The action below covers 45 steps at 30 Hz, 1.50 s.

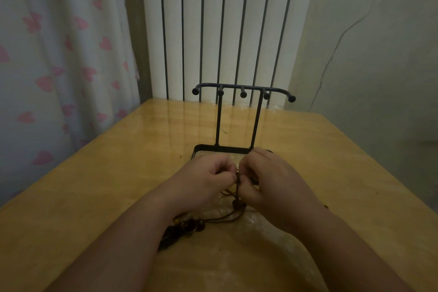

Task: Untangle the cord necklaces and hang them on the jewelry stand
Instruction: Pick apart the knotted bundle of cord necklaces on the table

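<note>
A black metal jewelry stand [241, 116] rises from a tray base at the middle of the wooden table [94, 185]; its top bar carries several knobbed hooks, all bare. Just in front of the base, my left hand [206, 182] and my right hand [272, 187] meet, fingers curled, both pinching the same bunch of brown cord necklaces [227, 217]. The cords drop from the fingers to the table and trail left to a dark cluster of beads and pendants [187, 226] lying beside my left forearm.
A white radiator [220, 26] stands behind the table's far edge. A curtain with pink hearts [59, 59] hangs at the left, and a plain wall is at the right. The table's right edge runs diagonally close to my right arm.
</note>
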Motion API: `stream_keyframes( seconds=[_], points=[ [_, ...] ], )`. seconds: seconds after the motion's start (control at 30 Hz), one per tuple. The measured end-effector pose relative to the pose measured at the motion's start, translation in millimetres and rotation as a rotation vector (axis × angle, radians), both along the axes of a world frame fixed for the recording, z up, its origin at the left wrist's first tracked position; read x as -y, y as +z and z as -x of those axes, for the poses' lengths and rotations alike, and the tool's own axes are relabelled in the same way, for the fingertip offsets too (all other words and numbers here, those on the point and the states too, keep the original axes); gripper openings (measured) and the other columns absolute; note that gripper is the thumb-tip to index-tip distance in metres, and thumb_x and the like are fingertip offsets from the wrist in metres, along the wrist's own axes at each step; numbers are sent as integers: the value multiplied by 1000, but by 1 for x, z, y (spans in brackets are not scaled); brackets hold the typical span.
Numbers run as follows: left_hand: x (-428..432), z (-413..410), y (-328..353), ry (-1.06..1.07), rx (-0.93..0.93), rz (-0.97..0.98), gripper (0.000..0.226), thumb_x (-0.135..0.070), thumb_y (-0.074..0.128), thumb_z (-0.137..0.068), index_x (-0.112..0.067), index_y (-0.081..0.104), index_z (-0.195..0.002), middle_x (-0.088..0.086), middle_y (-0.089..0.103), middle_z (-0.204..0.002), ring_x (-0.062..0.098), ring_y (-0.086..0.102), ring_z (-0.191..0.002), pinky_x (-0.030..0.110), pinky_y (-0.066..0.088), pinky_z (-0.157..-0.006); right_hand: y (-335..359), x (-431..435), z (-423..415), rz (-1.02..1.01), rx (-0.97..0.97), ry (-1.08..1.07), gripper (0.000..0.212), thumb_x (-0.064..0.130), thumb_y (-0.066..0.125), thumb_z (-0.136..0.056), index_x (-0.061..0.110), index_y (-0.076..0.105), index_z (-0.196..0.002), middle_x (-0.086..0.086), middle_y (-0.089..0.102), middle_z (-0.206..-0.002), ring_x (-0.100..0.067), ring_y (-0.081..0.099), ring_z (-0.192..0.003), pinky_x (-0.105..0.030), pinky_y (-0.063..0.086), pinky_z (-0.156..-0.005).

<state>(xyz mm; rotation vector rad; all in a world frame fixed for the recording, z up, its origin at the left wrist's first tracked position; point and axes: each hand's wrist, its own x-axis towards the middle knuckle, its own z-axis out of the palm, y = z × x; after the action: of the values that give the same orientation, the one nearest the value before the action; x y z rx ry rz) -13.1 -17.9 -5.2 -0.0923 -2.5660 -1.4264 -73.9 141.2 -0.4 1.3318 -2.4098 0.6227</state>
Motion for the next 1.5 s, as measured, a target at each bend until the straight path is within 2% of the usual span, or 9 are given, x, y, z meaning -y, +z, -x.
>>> stream_keyframes(
  seconds=[0.13,0.4,0.57,0.7,1.0,1.1,1.2,1.33,1.5],
  points=[
    [0,0,0,-27,21,-34,18,-17,54,-93,-25,59,-78,-17,52,-57,-3,42,-52,22,36,-54,-1,0,0,24,21,3,6,32,50,-84,28,47,-81,17,41,-79,2,40,-79,-16,29,-61],
    [-2,0,-2,-47,54,-90,10,-30,49,-74,-35,51,-66,-20,48,-56,1,39,-52,26,34,-56,1,1,-3,-7,1,-1,7,34,51,-82,31,46,-79,17,42,-78,1,40,-76,-16,30,-61],
    [-1,1,-1,-19,19,-57,22,-14,52,-90,-27,53,-72,-19,48,-56,-1,40,-52,24,35,-56,2,0,-3,6,-13,-16,8,36,50,-83,28,50,-81,16,43,-79,0,41,-78,-16,33,-61],
    [-1,0,0,-17,2,-43,20,-14,55,-92,-26,57,-76,-23,51,-52,-5,43,-48,18,34,-53,0,-1,0,13,-6,-23,14,39,44,-80,26,50,-82,17,41,-79,0,40,-77,-16,31,-60],
    [0,1,-4,-38,36,-71,8,-29,51,-81,-29,54,-74,-21,49,-55,0,40,-52,26,34,-56,-1,1,-1,2,-18,1,6,37,44,-81,31,44,-79,19,39,-77,3,39,-76,-15,28,-61],
    [0,1,-5,-30,29,-42,20,-19,51,-87,-31,51,-71,-20,48,-55,1,40,-54,28,35,-58,0,1,-1,-30,-72,-17,6,36,48,-82,32,44,-80,19,38,-78,1,38,-75,-14,30,-60],
    [-1,2,-5,-27,27,-38,17,-29,49,-80,-38,52,-66,-19,48,-57,3,41,-57,29,36,-58,1,2,-2,-29,-95,-29,6,36,48,-82,32,43,-80,18,38,-78,-3,37,-73,-15,31,-60],
    [-1,3,-4,-46,29,-144,16,-32,47,-75,-40,55,-63,-18,48,-56,5,39,-55,31,34,-57,-3,5,-4,60,-35,-34,7,36,45,-81,30,43,-78,17,40,-76,-1,40,-74,-16,31,-58],
    [-1,3,-3,-72,1,-330,23,-25,48,-77,-37,58,-61,-10,46,-59,9,38,-56,29,33,-55,-6,9,-9,362,195,-19,7,34,46,-80,33,44,-74,14,46,-76,-2,47,-71,-17,36,-54]
  ],
)
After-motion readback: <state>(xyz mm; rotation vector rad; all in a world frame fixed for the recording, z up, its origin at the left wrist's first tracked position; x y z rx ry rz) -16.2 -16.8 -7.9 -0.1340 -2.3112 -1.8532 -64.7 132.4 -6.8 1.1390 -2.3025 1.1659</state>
